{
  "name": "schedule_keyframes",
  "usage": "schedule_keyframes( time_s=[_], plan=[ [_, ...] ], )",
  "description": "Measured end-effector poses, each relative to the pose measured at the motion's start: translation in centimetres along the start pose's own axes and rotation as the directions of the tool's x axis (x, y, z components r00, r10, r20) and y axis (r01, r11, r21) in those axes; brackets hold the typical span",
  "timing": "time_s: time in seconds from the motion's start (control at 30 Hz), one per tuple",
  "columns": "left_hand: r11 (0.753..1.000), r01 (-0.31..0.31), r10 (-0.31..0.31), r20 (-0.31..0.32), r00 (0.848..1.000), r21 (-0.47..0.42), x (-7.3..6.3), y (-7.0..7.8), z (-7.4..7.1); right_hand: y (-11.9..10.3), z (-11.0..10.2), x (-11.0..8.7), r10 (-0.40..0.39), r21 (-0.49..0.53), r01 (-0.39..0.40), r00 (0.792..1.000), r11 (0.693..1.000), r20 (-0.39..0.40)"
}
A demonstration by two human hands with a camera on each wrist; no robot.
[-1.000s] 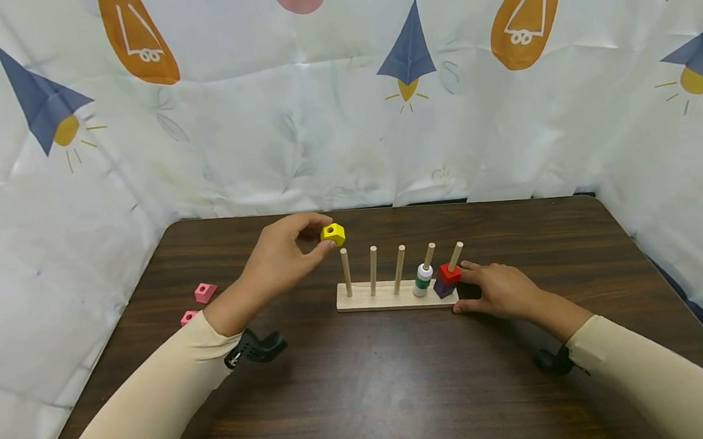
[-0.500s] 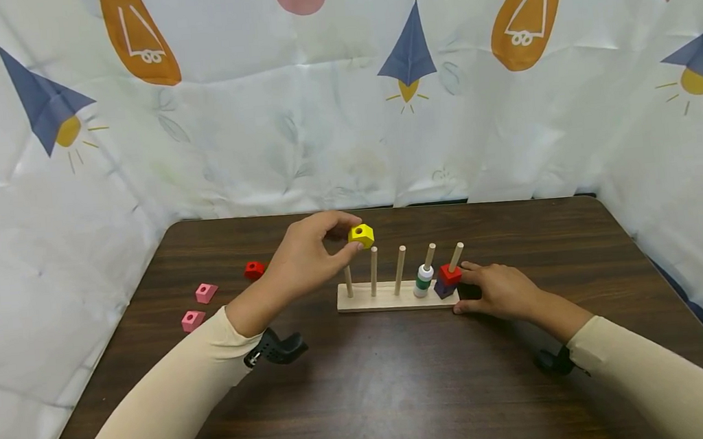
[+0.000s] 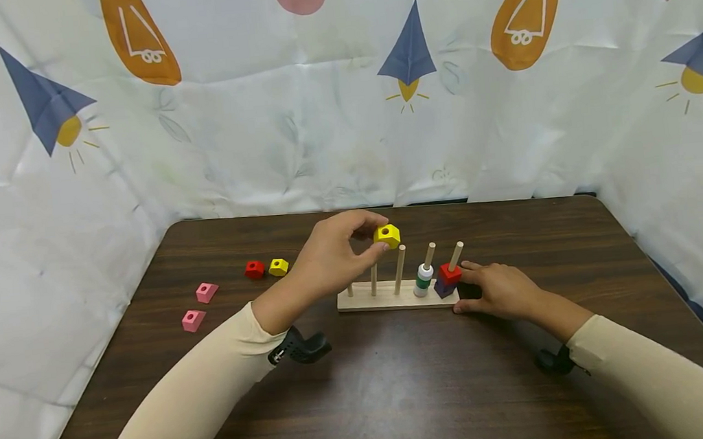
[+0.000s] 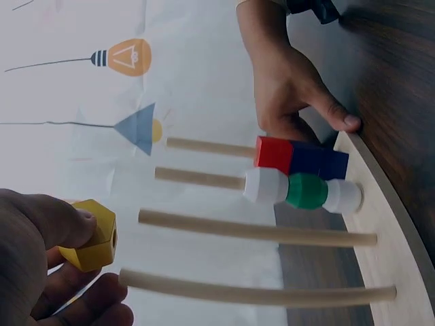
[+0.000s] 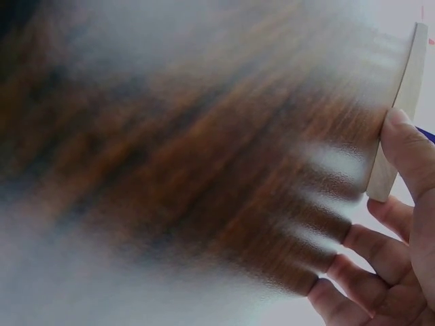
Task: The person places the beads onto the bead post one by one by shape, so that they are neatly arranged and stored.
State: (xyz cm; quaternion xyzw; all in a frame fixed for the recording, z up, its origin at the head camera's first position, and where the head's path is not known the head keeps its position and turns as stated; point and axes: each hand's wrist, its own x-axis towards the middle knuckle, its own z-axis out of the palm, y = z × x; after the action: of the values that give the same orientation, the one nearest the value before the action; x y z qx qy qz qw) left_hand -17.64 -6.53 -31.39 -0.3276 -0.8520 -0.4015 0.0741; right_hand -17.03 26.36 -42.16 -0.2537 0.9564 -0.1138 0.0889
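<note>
My left hand [image 3: 338,255] pinches a yellow hexagonal bead [image 3: 392,238] with a hole through it, close to the top of the middle peg in the head view. In the left wrist view, the bead [image 4: 92,241] is between thumb and fingers, just off the peg tips. The wooden peg stand [image 3: 383,301] has several upright pegs. White and green beads [image 3: 422,283] fill the lower part of one peg. On the end peg, a red block [image 3: 451,274] sits over dark blue [image 3: 444,289]. My right hand [image 3: 506,291] holds the stand's right end, thumb in front.
On the brown table [image 3: 390,395], left of the stand, lie a red bead [image 3: 255,270], another yellow bead [image 3: 279,268] and two pink beads, one farther back [image 3: 206,293] and one nearer [image 3: 193,321]. A printed white curtain [image 3: 227,139] hangs behind the table.
My left hand has carried the yellow bead rightward, from the leftmost peg to near the middle peg. The red and second yellow beads on the table have come into sight. The right hand stays put.
</note>
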Motion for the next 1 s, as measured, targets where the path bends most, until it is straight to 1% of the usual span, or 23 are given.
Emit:
schedule_keyframes(
  time_s=[0.27, 0.53, 0.63, 0.77, 1.0],
  plan=[
    [1.0, -0.02, 0.02, 0.014, 1.0, 0.003, 0.4, 0.4, 1.3, 0.0, 0.0, 0.1, 0.016, 0.009, -0.016, 1.0, 1.0, 0.018],
    [0.999, 0.004, -0.004, 0.0, 1.0, 0.041, 0.5, 1.0, 2.4, 0.1, 0.0, 0.1, 0.018, 0.0, -0.018, 1.0, 1.0, 0.017],
    [0.998, 0.016, -0.015, -0.021, 1.0, 0.065, 0.6, 1.3, 2.8, 0.1, 0.0, 0.0, 0.017, -0.01, -0.017, 1.0, 1.0, 0.012],
    [0.997, 0.043, -0.04, -0.05, 0.998, 0.056, 0.3, 1.7, 3.5, 0.1, 0.0, 0.0, 0.012, -0.013, -0.012, 1.0, 1.0, 0.006],
    [0.99, 0.142, -0.14, -0.093, 0.986, 0.015, -0.5, 1.2, 4.9, 0.0, 0.0, -0.1, 0.005, -0.011, -0.005, 1.0, 1.0, 0.002]
  ],
)
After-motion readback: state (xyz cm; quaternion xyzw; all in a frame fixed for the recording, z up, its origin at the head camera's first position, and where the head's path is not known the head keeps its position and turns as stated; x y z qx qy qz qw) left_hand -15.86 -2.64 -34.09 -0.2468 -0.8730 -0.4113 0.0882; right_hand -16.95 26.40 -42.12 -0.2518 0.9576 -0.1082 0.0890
